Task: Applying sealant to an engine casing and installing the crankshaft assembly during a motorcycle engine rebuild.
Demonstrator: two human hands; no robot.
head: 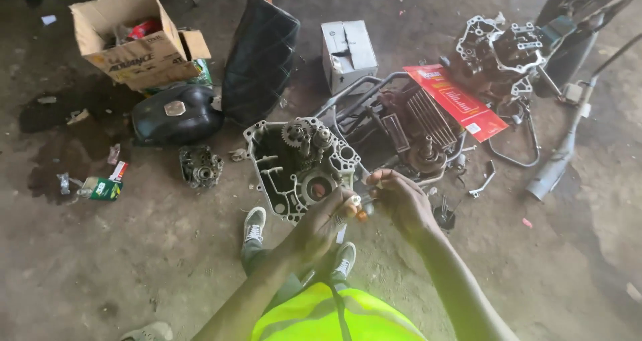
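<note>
At the centre of the view, just above a bright yellow high-visibility vest (321, 317), the two hands are brought together. The left hand (319, 222) is curled, its fingertips pinched around a small pale and orange part (358, 207), too small to be identified. The right hand (401, 199) meets it from three o'clock, its fingers bent and closed on the same small part; what exactly is gripped cannot be told.

Directly at twelve o'clock from the hands, an open grey aluminium engine crankcase half with exposed steel gears (301, 164) is laid flat on the stained concrete floor (134, 261). A grey canvas shoe (254, 224) is seen at nine o'clock of the hands, touching the casing's lower edge.

At ten o'clock, a small round grey gear cluster (200, 167) is set near a glossy black fuel tank (175, 117), and beyond these a torn brown cardboard box (137, 37) is found. At twelve o'clock, further off, a black padded seat (259, 57) and a small white carton (348, 52) are placed. At two o'clock, a flat red cardboard packet (455, 100) is rested on a finned engine cylinder (421, 124), with a second grey casing (501, 53) beyond it. At three o'clock, well apart, a dull silver exhaust pipe (558, 160) is laid.
</note>
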